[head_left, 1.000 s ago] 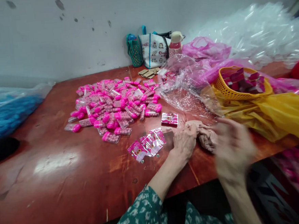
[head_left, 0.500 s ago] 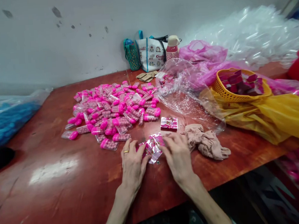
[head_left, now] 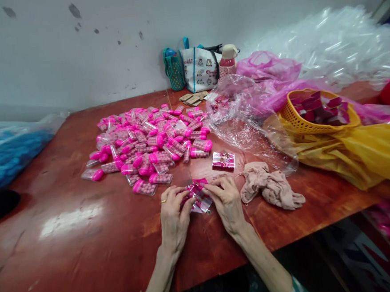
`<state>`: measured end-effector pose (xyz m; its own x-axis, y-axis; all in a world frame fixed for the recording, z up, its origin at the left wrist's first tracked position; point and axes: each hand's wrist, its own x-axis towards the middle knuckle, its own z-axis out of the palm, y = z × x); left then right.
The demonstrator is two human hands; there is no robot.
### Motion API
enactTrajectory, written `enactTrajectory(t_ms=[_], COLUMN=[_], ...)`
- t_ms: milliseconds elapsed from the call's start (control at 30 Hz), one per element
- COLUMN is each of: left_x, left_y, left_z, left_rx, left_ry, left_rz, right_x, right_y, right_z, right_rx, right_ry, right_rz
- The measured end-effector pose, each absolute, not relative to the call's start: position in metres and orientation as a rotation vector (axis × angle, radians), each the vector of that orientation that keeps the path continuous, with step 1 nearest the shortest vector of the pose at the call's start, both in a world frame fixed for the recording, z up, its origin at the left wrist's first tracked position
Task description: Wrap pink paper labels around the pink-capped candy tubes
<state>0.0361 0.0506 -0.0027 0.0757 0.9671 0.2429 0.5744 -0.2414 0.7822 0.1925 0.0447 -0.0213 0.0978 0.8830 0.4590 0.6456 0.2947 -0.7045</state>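
Note:
Between my two hands, near the table's front edge, lies a shiny pink printed wrapper (head_left: 198, 198), its lower part clear or silvery. My left hand (head_left: 175, 209) pinches its left side between thumb and fingers; a ring is on one finger. With bent fingers my right hand (head_left: 226, 204) grips the upper right side of it. A small pink-and-white printed box (head_left: 223, 161) lies just beyond my right hand. Past my left hand spreads a pile of clear tubes with pink caps (head_left: 148, 145), filled with pink beads. Right of my right hand is a crumpled beige cloth (head_left: 271, 187).
A yellow basket (head_left: 323, 127) of dark red pieces sits on yellow plastic (head_left: 365, 152) at right. Clear film (head_left: 243, 116) and pink bags (head_left: 267, 65) lie behind. A white bag (head_left: 199, 70) and bottle (head_left: 227, 63) stand by the wall. Blue goods (head_left: 11, 152) are at left.
My right fingers have closed in on the wrapper's upper right, and its top is now folded or bunched between both hands. My left fingers have drawn together on its left side.

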Motion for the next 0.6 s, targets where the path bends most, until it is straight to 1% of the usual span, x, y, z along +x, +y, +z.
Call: enactTrajectory(t_ms=[200, 367, 600], left_x=[0.054, 0.069, 0.072], left_y=[0.056, 0.061, 0.063], left_z=[0.009, 0.012, 0.01], left_rx=[1.286, 0.848, 0.636], left_ry=[1.368, 1.238, 1.192], left_rz=[1.086, 1.15, 1.248], right_x=[0.188, 0.189, 0.186], right_y=[0.039, 0.038, 0.039], right_z=[-0.014, -0.009, -0.012], right_rx=[-1.239, -1.26, -1.299], right_ry=[-1.674, -1.516, -1.347], right_rz=[0.379, 0.505, 0.799])
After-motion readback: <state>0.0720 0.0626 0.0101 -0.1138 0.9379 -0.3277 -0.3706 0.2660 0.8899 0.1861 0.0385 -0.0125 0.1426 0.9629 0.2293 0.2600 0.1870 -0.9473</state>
